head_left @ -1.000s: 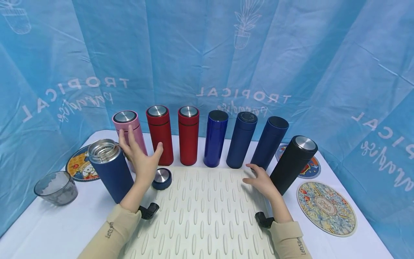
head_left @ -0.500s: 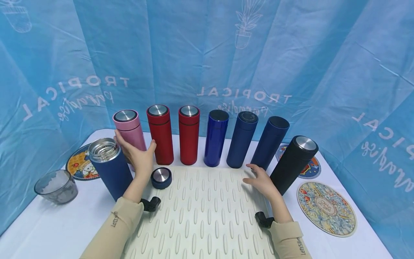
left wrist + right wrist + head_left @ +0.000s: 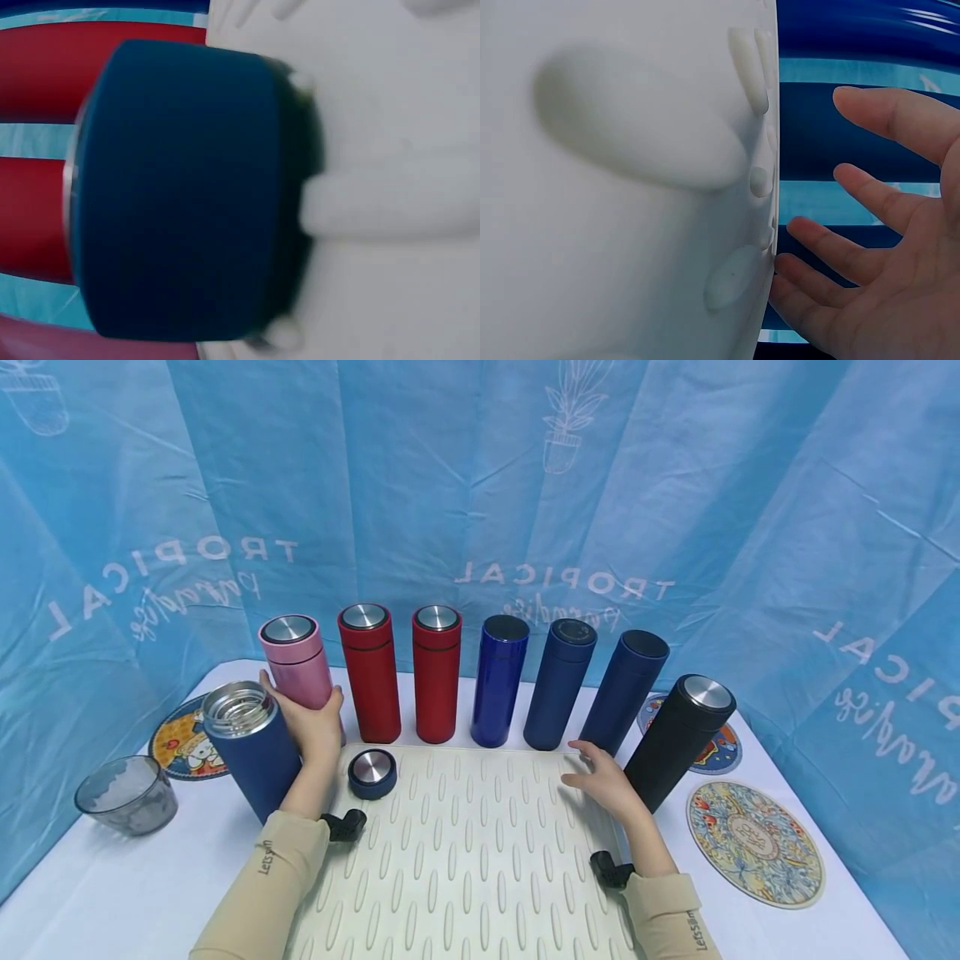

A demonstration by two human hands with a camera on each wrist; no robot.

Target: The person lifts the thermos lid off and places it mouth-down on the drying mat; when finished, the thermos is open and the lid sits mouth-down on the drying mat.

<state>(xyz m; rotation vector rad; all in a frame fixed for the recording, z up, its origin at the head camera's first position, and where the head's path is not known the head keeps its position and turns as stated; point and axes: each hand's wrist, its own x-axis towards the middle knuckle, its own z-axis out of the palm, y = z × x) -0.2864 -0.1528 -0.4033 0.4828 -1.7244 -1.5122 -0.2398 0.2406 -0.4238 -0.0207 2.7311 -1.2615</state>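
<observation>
- Left hand (image 3: 313, 727): arm reaching forward, thumb on the right and fingers on the left, grasping the pink bottle (image 3: 303, 672) low on its body.
- Pink bottle: upright, far left end of the back row, on the table (image 3: 127, 893).
- Right hand (image 3: 606, 781): released, fingers spread, over the far right corner of the mat (image 3: 480, 852); fingertips near the base of a capped navy bottle (image 3: 628, 685).
- Left hand's room: tight on the left, open bottle (image 3: 258, 764) right beside it; gap on the right before the red bottle (image 3: 372, 693).
- Lid (image 3: 372, 774): on the mat near the left corner, close to the left wrist.
- Right side: black bottle (image 3: 675, 743) just beside the hand; contact can't be told.
- Mat spans between both hands; far edge runs just before the row.
</observation>
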